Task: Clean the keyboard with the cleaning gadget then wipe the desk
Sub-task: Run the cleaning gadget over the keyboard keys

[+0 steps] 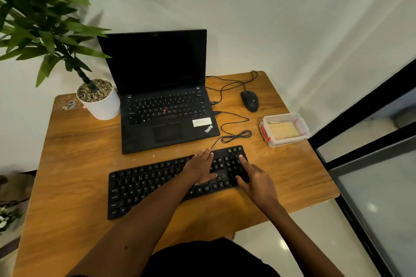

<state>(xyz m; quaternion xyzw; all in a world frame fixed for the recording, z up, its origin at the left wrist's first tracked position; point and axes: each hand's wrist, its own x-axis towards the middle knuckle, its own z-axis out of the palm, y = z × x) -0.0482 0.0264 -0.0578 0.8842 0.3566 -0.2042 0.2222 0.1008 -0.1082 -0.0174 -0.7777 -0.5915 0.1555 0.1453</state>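
Note:
A black external keyboard [144,186] lies at an angle on the wooden desk [74,164], in front of the laptop. My left hand [200,167] rests flat on its right-middle keys with the fingers straight. On the number pad at the keyboard's right end is my right hand [254,181], its index finger stretched out and the thumb touching the keys. The other fingers of that hand are hidden. I see no cleaning gadget in either hand. A clear plastic box [302,126] with red clips holds a folded yellowish cloth [282,130] at the desk's right edge.
An open black laptop [166,105] stands behind the keyboard. A white pot with a plant [101,103] sits at the back left. A black mouse [249,101] and loose cables [234,132] lie at the back right. A dark-framed glass door [371,164] is at the right.

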